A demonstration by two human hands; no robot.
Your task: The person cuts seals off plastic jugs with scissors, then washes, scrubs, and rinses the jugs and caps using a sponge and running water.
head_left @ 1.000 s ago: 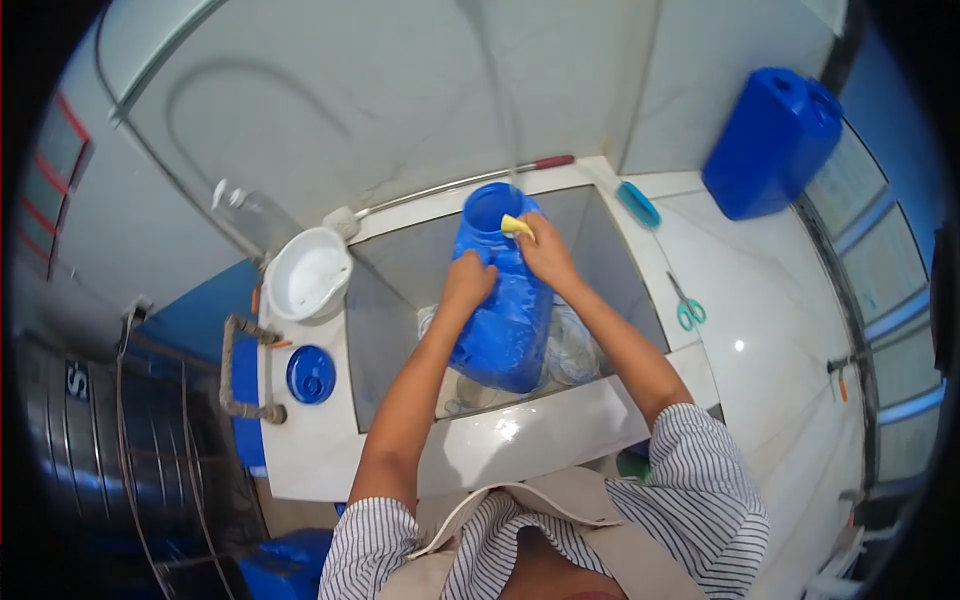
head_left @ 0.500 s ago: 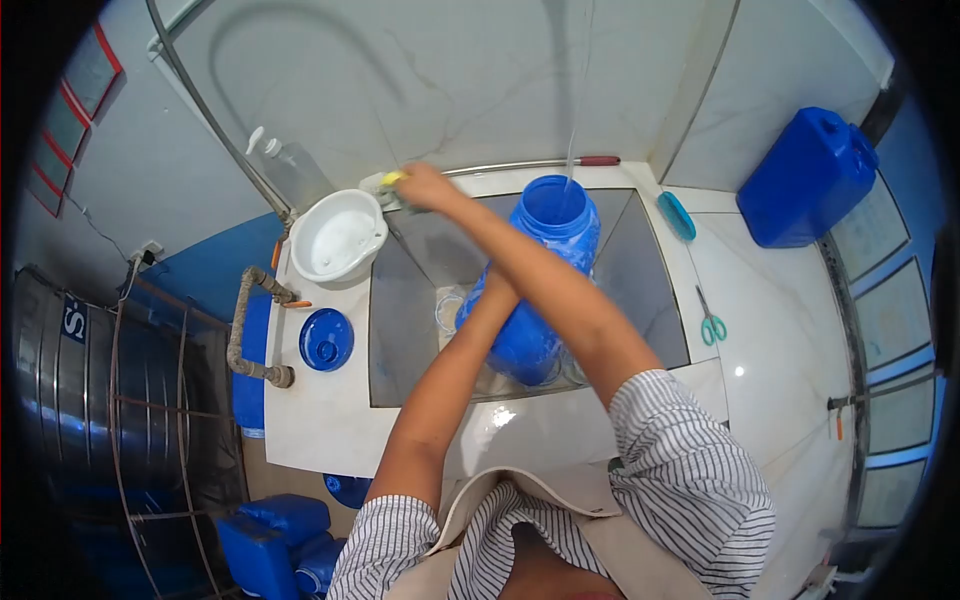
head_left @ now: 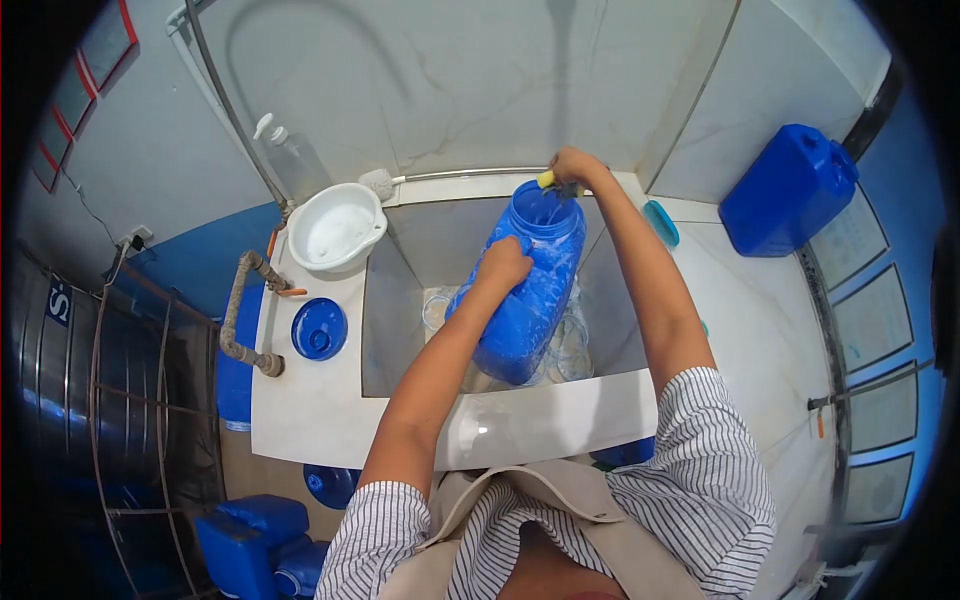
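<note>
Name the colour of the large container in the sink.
The container is blue, best seen in the head view.

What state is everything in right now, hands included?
Blue container: in the sink, mouth open, streaked with what looks like suds.
Yellow scrubber: held at the container's mouth, partly hidden.
Right hand: closed on the scrubber.
Left hand: closed on the container's upper side.
Blue lid: lying flat on the counter.
White basin: upright, foam inside.
Pump bottle: upright, fill level unclear.
White-headed brush: lying behind the sink.
Blue jerrycan: standing.
</note>
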